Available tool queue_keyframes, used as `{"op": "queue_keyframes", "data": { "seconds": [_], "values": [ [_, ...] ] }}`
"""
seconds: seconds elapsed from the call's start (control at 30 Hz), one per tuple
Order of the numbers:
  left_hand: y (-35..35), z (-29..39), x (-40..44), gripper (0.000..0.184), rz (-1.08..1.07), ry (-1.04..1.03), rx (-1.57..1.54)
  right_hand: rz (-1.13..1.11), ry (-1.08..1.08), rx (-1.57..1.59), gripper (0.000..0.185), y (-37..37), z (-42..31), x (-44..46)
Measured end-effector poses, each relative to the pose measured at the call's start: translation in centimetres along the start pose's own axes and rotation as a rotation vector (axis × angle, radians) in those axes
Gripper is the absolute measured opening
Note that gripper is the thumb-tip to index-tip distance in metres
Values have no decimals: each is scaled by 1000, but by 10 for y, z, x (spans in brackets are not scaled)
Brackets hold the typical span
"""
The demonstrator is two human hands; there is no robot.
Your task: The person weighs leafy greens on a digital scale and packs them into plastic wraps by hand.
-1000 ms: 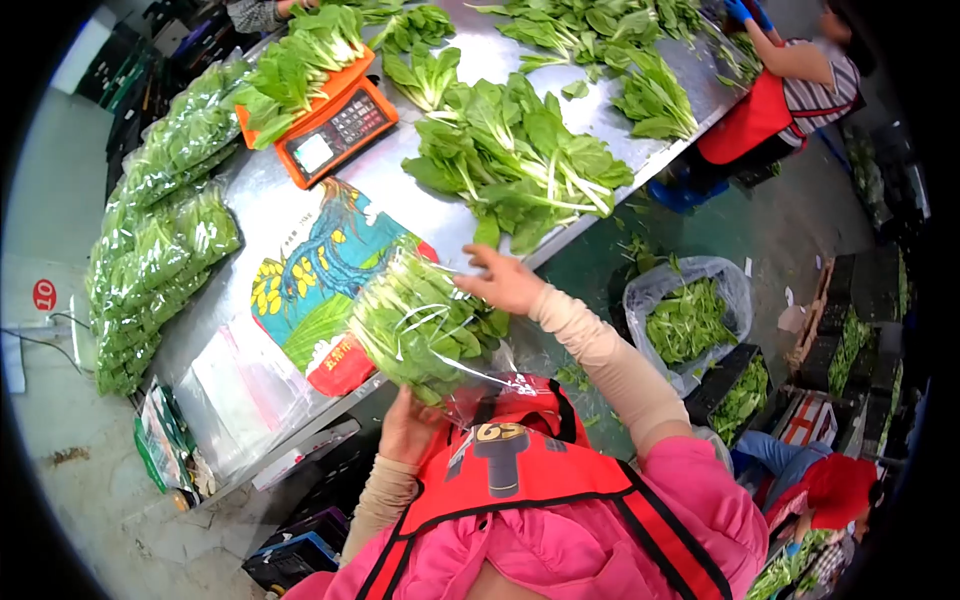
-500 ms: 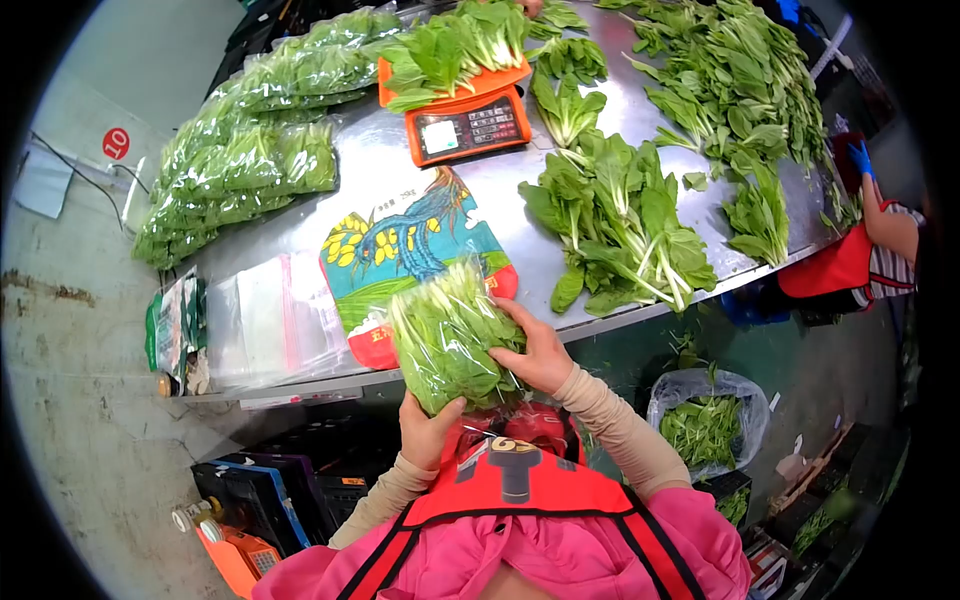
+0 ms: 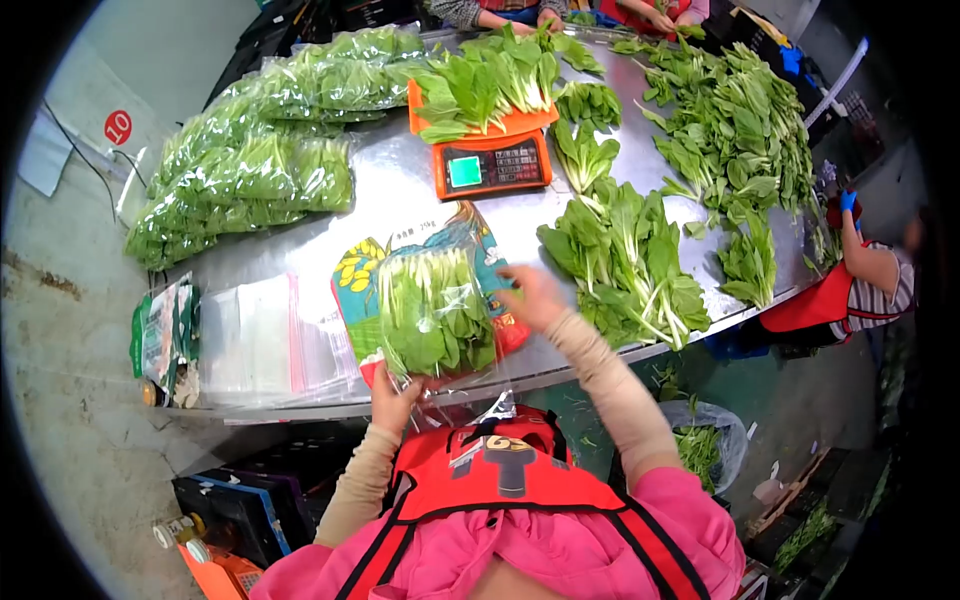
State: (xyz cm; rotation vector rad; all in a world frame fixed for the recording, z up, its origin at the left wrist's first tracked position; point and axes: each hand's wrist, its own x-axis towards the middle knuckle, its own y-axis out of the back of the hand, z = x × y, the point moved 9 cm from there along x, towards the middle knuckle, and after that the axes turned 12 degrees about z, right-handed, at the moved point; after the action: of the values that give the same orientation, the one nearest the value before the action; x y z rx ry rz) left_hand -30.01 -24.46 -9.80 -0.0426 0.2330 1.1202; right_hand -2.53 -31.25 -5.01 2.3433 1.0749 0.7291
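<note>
A clear plastic bag of leafy greens (image 3: 437, 310) lies on a printed sack (image 3: 352, 292) near the table's front edge, stems pointing away from me. My left hand (image 3: 393, 400) grips the bag's lower left corner, with the thumb on the plastic. Just right of the bag, my right hand (image 3: 532, 298) hovers with its fingers apart and holds nothing. Beyond the sack stands an orange digital scale (image 3: 492, 166), its pan loaded with loose greens (image 3: 485, 85). To the right of my right hand lies a pile of loose greens (image 3: 630, 265).
Filled bags (image 3: 250, 170) are stacked at the left. Flat plastic bags (image 3: 265, 335) lie at the front left. A big heap of greens (image 3: 740, 130) covers the right side. Co-workers' hands (image 3: 520, 22) are across the table; another person (image 3: 860, 270) stands right. A lined bin (image 3: 735, 445) sits below.
The bag of greens has moved away from my body and now lies flat on the sack. My right hand has let go of it; my left hand has shifted to its lower corner.
</note>
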Motion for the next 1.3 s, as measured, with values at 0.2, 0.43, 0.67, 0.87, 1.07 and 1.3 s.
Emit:
{"op": "queue_keyframes", "data": {
  "seconds": [0.2, 0.43, 0.67, 0.87, 1.07, 1.3],
  "values": [
    [22, -42, -16, 62, 56, 226, -91, 363, 11, -37, 22, 44, 15, 170],
    [33, -37, -29, 63, 43, 354, -73, 411, -336, -593, 31, 24, 44, 246],
    [59, 14, -1, 50, 196, 13, 156, 446, -324, -262, 32, 35, 83, 252],
    [7, 173, 0, 28, 214, -735, 505, 129, -410, 671, 19, 39, -1, 139],
    [-110, 198, -52, 42, -298, -1209, 523, -377, -530, 578, 12, 16, -82, -48],
    [-122, 177, -112, 32, -338, -1160, 432, -416, -607, 512, 13, 64, -92, -124]
  ]
}}
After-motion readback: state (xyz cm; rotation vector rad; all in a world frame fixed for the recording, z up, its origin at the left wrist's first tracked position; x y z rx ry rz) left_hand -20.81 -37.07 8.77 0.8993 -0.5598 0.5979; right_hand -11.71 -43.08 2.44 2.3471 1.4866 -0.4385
